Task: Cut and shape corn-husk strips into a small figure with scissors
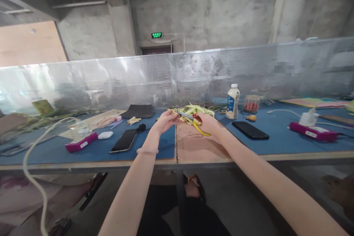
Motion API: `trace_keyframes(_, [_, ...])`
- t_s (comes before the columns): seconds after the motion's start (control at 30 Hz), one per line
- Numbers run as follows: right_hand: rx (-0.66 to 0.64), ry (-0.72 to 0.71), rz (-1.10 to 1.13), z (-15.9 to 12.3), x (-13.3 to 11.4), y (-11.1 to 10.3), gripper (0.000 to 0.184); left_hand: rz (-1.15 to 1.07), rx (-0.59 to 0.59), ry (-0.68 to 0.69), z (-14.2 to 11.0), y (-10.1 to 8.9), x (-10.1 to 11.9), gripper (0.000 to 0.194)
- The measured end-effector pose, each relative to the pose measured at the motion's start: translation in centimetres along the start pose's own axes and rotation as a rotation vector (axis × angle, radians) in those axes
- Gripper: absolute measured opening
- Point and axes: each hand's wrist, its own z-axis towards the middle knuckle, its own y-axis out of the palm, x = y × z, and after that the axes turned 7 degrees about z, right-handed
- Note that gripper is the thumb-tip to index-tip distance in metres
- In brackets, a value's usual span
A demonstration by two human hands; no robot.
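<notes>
Head view | right hand (209, 122), closed, held scissors (200, 130) | left hand (166, 121) curled at greens (197, 108), grip unclear | greens lay near desk's (166, 143) far edge; seemed light, soft, best pinched by ends

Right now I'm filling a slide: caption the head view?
Right hand holds yellow scissors beside left hand, at green strips.

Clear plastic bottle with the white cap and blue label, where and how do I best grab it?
I'd grip the bottle around its body at label height, coming level from the near side, just above the flat black phone. It stands upright, and the body looks broader than the cap; the clear jar with red contents is close on its right.
</notes>
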Motion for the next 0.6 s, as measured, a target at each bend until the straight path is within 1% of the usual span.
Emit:
trace_keyframes(0.33, [0.024, 0.026, -0.041, 0.02, 0.12, 0.35, 0.025, -0.001, 0.002, 0.011, 0.1, -0.1, -0.05, 0.009])
trace_keyframes(0.6, [0.021, 0.016, -0.05, -0.06, -0.31, 0.05, 0.021, -0.018, 0.0, 0.008, -0.13, 0.08, 0.09, 0.012])
